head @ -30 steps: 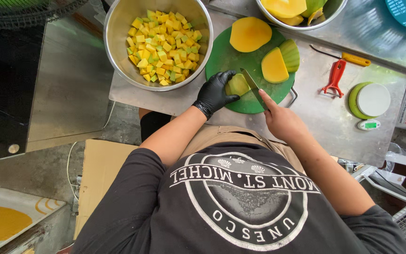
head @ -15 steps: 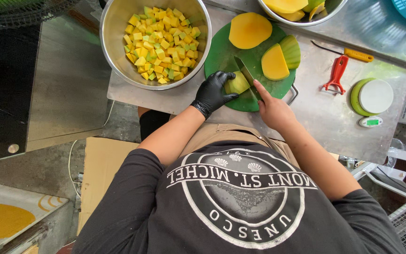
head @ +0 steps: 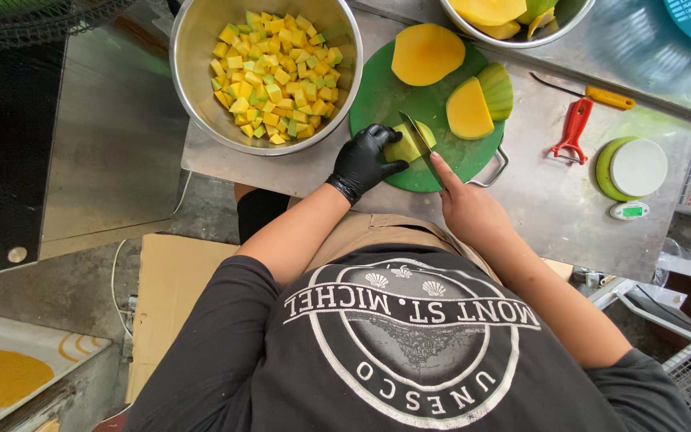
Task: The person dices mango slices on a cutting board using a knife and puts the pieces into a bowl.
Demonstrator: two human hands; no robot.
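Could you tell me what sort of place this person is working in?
Probably a food-prep station or small commercial kitchen: a stainless steel counter, a large steel bowl of diced mango, and a green cutting board where a gloved left hand steadies fruit under a knife.

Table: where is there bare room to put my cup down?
Bare steel table lies between the green cutting board and the round scale, below the red peeler. It is crowded near the bowl of cubes, where the gloved left hand and right hand cut.
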